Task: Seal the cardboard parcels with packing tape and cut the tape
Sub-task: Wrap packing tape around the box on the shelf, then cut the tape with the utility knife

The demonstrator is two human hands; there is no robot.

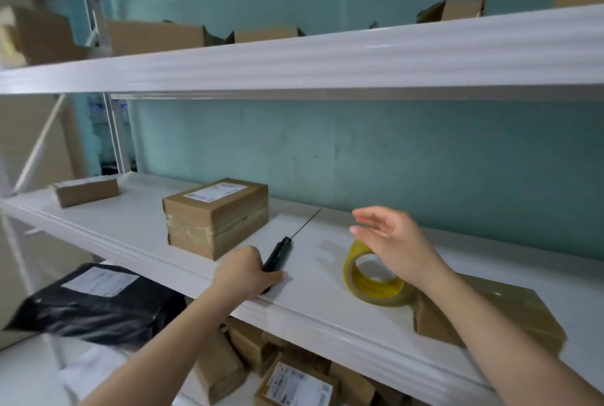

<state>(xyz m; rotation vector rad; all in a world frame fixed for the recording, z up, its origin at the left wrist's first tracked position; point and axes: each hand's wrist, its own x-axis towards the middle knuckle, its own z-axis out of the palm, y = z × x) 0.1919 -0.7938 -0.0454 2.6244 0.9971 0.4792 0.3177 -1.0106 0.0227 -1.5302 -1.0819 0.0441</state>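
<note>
So the left hand (243,271) has its fingers curled round the black knife (278,253) at the front edge of the white shelf (137,226), mid-frame. The right hand (389,235) hovers with loose, spread fingers holding nothing, just above the yellow tape roll (367,294). One taped parcel (215,216) sits behind the knife and another parcel (510,314) lies lower right, with a teal wall (392,150) behind.

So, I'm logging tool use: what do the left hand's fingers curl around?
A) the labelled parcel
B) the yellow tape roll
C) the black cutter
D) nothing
C: the left hand grips the black cutter lying on the shelf; the open right hand holds nothing.
</note>
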